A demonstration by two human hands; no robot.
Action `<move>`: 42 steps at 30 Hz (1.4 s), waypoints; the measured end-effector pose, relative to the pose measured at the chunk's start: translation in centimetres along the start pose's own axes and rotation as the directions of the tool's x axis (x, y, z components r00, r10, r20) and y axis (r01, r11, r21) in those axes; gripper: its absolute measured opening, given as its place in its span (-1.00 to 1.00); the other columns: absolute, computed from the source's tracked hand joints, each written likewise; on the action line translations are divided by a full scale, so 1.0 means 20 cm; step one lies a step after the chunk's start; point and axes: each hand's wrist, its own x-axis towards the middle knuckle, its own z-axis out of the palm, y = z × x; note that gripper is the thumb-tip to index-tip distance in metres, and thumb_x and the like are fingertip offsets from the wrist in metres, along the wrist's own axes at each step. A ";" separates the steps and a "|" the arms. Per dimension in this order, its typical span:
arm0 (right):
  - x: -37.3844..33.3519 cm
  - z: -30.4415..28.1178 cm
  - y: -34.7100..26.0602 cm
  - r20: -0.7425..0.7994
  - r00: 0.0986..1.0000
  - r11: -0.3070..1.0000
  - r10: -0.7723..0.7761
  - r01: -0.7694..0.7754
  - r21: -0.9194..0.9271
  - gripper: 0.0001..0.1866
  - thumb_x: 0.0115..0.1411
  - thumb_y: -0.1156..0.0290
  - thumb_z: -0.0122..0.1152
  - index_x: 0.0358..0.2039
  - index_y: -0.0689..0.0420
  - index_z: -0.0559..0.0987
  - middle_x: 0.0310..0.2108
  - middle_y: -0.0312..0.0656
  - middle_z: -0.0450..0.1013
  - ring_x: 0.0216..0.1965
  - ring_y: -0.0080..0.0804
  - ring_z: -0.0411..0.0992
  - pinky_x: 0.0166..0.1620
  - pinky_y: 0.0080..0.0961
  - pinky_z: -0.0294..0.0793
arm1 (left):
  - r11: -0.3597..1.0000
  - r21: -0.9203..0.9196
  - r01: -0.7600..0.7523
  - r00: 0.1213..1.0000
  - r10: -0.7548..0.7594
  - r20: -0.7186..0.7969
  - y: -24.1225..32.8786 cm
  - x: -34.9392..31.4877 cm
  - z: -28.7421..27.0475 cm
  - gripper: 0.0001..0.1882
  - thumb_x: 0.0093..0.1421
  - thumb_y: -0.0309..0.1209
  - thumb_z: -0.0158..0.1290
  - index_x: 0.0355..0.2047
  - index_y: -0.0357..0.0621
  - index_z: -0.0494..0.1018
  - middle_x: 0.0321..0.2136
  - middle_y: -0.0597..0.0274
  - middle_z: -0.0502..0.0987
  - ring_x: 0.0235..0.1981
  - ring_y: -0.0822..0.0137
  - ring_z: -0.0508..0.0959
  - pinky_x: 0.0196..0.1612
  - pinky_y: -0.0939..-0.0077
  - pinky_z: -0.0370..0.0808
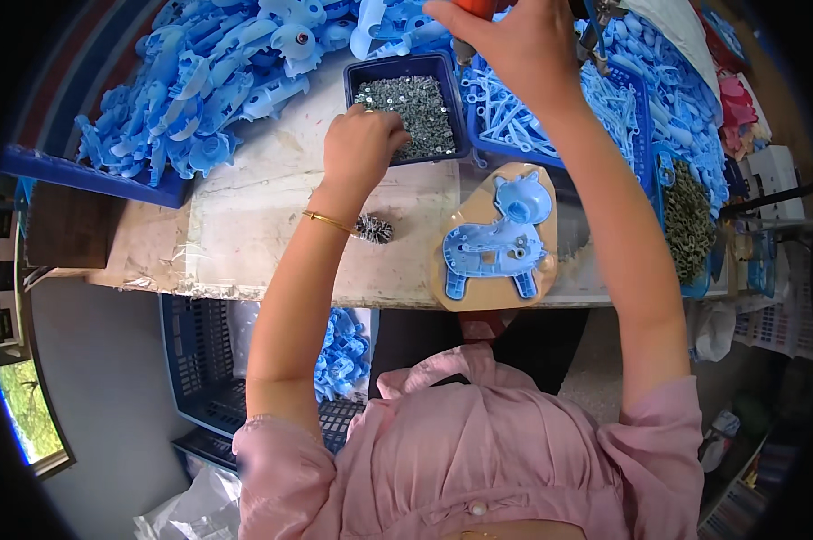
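Observation:
My left hand [363,144] is at the near left of a dark blue tray [460,108] of small metal screws [420,112]. Its fingers are curled together over the screws; whatever they pinch is hidden. At the top edge my right hand [528,49] is wrapped round an orange power screwdriver [476,7], only partly in the picture, its grey nose pointing down. Between my forearms, a light blue plastic animal-shaped half shell [492,252] lies hollow side up in a tan fixture [458,220]. A small ring-like metal part sits in its body.
Blue shell parts [186,99] are heaped at the far left. A blue basket [640,117] of thin blue pieces stands right of the tray. Brass-coloured parts [688,220] fill a bin at the right. A dark bristly bundle [374,229] lies by my left wrist. Crates [190,351] stand below the table.

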 end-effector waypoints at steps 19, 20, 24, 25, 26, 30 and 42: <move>-0.37 -0.20 -0.23 0.470 0.869 0.679 0.153 -0.438 0.589 -0.55 0.14 0.57 0.24 0.05 0.25 0.38 -0.38 -0.23 0.47 -0.41 -0.54 0.49 -0.36 -0.57 0.46 | 0.835 -0.334 -0.436 0.881 0.320 -0.349 0.40 -0.31 -0.11 -0.75 0.02 -0.28 0.35 -0.45 -0.06 0.49 -0.50 0.31 0.54 -0.41 0.21 0.53 -0.34 0.30 0.51; -0.38 -0.20 -0.24 0.462 0.864 0.657 0.198 -0.467 0.592 -0.57 0.14 0.58 0.22 0.03 0.29 0.39 -0.42 -0.27 0.45 -0.44 -0.60 0.47 -0.38 -0.61 0.44 | 0.833 -0.340 -0.437 0.880 0.318 -0.353 0.41 -0.31 -0.11 -0.75 0.03 -0.28 0.34 -0.44 -0.08 0.49 -0.50 0.30 0.54 -0.41 0.21 0.53 -0.35 0.30 0.51; -0.35 -0.25 -0.31 0.494 0.825 0.576 0.276 -0.553 0.602 -0.66 0.15 0.57 0.33 -0.07 0.25 0.46 -0.28 -0.26 0.49 -0.33 -0.59 0.47 -0.24 -0.58 0.48 | 0.810 -0.407 -0.421 0.894 0.296 -0.336 0.43 -0.34 -0.10 -0.77 0.06 -0.30 0.33 -0.41 -0.10 0.51 -0.50 0.26 0.53 -0.41 0.18 0.53 -0.35 0.28 0.49; -0.35 -0.25 -0.31 0.489 0.825 0.558 0.283 -0.556 0.616 -0.66 0.15 0.59 0.34 -0.08 0.26 0.46 -0.23 -0.25 0.48 -0.35 -0.61 0.46 -0.26 -0.58 0.48 | 0.804 -0.448 -0.391 0.910 0.266 -0.317 0.44 -0.35 -0.09 -0.78 0.07 -0.31 0.33 -0.40 -0.11 0.52 -0.49 0.23 0.53 -0.41 0.15 0.53 -0.35 0.25 0.49; -0.36 -0.25 -0.30 0.484 0.825 0.540 0.292 -0.560 0.629 -0.66 0.14 0.61 0.36 -0.09 0.28 0.46 -0.18 -0.23 0.47 -0.37 -0.62 0.45 -0.27 -0.59 0.48 | 0.795 -0.488 -0.360 0.925 0.237 -0.296 0.45 -0.37 -0.08 -0.78 0.08 -0.32 0.33 -0.38 -0.11 0.53 -0.49 0.19 0.53 -0.41 0.12 0.52 -0.34 0.22 0.48; -0.41 -0.27 -0.30 0.523 0.820 0.548 0.233 -0.555 0.626 -0.63 0.25 0.47 0.34 0.01 0.29 0.47 -0.08 -0.23 0.45 -0.28 -0.62 0.45 -0.17 -0.60 0.47 | 0.682 -0.698 -0.217 0.975 0.117 -0.189 0.47 -0.46 -0.05 -0.78 0.10 -0.32 0.33 -0.36 -0.13 0.54 -0.48 0.14 0.52 -0.42 0.08 0.52 -0.35 0.19 0.47; -0.67 -0.16 -0.20 0.510 0.787 0.550 0.346 -0.611 0.569 -0.77 0.18 0.53 0.27 -0.17 0.30 0.49 -0.52 -0.32 0.43 -0.54 -0.64 0.43 -0.40 -0.65 0.41 | 0.910 -0.374 -0.179 0.984 0.169 -0.059 0.44 -0.57 -0.02 -0.15 -0.12 0.01 0.41 0.09 -0.26 0.41 0.00 0.08 0.53 0.05 -0.01 0.46 0.08 0.14 0.43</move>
